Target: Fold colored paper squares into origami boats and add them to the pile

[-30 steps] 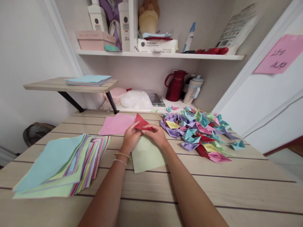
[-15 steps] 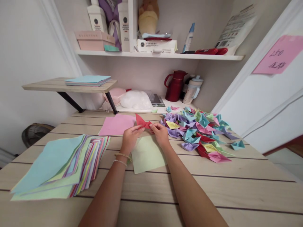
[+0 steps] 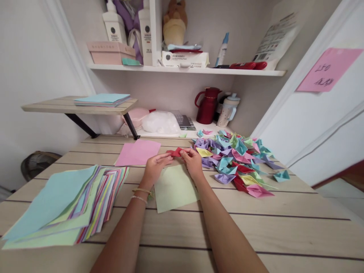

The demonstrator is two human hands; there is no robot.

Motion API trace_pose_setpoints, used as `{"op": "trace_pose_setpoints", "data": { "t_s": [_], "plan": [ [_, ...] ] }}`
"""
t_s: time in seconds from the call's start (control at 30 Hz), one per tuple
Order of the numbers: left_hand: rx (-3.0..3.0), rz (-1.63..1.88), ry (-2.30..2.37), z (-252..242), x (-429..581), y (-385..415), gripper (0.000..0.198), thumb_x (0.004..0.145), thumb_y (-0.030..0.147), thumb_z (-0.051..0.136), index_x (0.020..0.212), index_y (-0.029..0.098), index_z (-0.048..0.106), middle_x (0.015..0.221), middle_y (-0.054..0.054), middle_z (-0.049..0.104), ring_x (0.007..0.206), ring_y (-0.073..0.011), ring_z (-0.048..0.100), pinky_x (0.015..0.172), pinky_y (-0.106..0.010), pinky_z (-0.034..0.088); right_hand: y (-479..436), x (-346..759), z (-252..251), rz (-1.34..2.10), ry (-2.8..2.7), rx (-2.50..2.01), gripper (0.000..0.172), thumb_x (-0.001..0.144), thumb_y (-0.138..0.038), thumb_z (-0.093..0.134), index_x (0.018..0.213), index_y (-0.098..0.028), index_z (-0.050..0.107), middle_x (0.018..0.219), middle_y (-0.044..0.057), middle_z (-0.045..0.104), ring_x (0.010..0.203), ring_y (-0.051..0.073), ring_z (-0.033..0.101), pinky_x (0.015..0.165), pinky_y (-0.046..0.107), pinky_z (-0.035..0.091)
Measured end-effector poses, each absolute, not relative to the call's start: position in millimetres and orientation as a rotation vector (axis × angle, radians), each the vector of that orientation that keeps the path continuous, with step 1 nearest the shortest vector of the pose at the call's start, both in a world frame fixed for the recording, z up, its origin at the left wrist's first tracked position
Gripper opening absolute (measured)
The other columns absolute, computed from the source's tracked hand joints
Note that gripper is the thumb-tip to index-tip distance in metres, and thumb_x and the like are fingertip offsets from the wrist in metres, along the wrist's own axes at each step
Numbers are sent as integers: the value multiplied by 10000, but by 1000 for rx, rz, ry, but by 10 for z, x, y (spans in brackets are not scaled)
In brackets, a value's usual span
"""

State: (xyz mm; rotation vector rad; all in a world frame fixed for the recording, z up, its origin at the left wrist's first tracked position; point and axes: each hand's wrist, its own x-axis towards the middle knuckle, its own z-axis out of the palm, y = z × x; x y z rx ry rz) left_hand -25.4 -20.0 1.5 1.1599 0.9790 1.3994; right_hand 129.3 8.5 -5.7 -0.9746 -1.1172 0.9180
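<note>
A small folded red paper boat (image 3: 175,152) is held up between my two hands. The fingers of my left hand (image 3: 156,166) lie along its left end. My right hand (image 3: 193,162) pinches its right side with thumb and fingers. Part of the red paper is hidden by the fingers. Just below the hands a flat pale green square sheet (image 3: 175,189) lies on the wooden table (image 3: 264,235). To the right of my right hand spreads a heap of folded paper boats (image 3: 224,163) in purple, blue, pink, red, yellow and green.
A fanned stack of coloured paper (image 3: 57,197) lies on the left, with pink sheets (image 3: 138,151) behind it. A small raised wooden shelf (image 3: 48,108) bears more paper (image 3: 104,99). Farther back are a red jug (image 3: 207,106), a tumbler (image 3: 228,110) and a white plastic bag (image 3: 160,122).
The tall red point that stood up at the left end of the paper is no longer raised; the red paper now looks lower and flatter. The view has shifted slightly.
</note>
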Motion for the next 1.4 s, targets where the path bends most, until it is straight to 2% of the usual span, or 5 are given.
{"op": "trace_pose_setpoints", "data": {
  "t_s": [0.43, 0.7, 0.8, 1.07, 1.4],
  "plan": [
    [1293, 1640, 1211, -16, -335, -164, 260, 678, 401, 719, 701, 144, 682, 757, -46, 726, 765, -189, 669, 743, -267, 497, 40, 1272, -71, 1151, -1259, -917, 305, 615, -447, 769, 631, -175, 634, 651, 19, 661, 591, 131, 560, 580, 257, 444],
    [1262, 1537, 1066, -107, -278, -138, 448, 708, 417, 711, 1038, 179, 525, 875, -67, 709, 706, -196, 703, 716, -318, 529, 76, 1260, -102, 1320, -1149, -785, 510, 573, -363, 809, 1024, -207, 629, 705, -11, 693, 620, 131, 614, 621, 256, 475],
    [1193, 1564, 1066, -123, -280, -122, 601, 680, 374, 746, 1180, 189, 468, 966, -95, 701, 799, -195, 697, 784, -333, 522, 78, 1255, -116, 1268, -1202, -807, 394, 597, -385, 785, 920, -186, 681, 790, 24, 708, 675, 142, 616, 623, 256, 475],
    [1277, 1504, 1118, -92, -327, -106, 318, 652, 437, 731, 643, 156, 581, 594, 12, 629, 601, -136, 615, 621, -236, 482, 47, 1257, -82, 1139, -1375, -893, 292, 704, -461, 680, 740, -174, 725, 802, 34, 717, 723, 170, 609, 704, 288, 462],
    [960, 1482, 949, -16, -311, -170, 333, 621, 404, 771, 770, 130, 657, 594, 12, 618, 541, -67, 540, 600, -190, 455, -12, 1260, -27, 1240, -1270, -894, 291, 580, -387, 804, 547, -160, 626, 541, -29, 572, 511, 79, 447, 511, 214, 334]
  ]
}}
